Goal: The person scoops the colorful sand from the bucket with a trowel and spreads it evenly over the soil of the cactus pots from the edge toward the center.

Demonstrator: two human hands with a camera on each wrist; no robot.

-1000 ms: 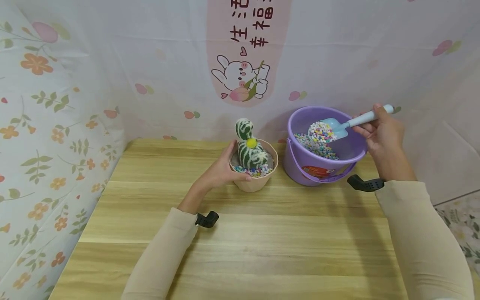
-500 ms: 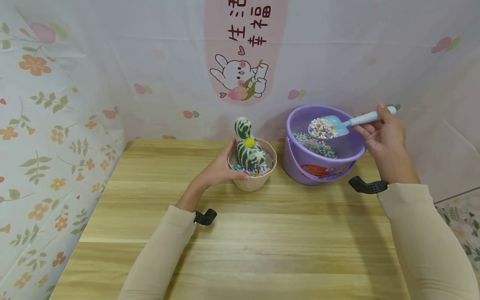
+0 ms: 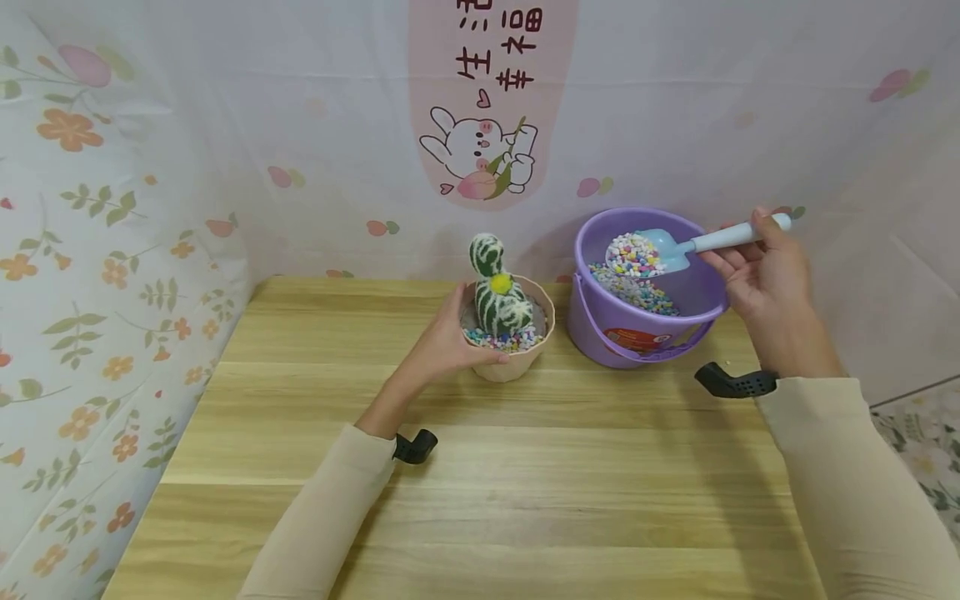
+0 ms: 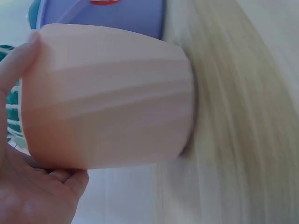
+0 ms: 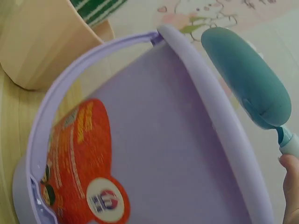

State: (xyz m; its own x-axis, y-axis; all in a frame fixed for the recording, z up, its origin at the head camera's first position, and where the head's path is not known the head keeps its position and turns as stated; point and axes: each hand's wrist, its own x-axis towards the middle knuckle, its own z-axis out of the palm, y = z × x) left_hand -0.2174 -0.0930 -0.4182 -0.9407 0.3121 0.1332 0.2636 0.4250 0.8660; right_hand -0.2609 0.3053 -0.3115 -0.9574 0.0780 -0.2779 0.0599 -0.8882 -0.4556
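While both hands (image 3: 450, 342) grip: one pot (image 3: 517, 367), one scoop (image 3: 675, 248), perhaps one bucket (image 3: 637, 333).

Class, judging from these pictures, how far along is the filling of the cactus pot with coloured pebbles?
Done: some pebbles already lie round the cactus in the pot, which the left hand grips. In hand: the right hand holds a loaded scoop above the bucket. Left: tipping that scoopful into the pot.
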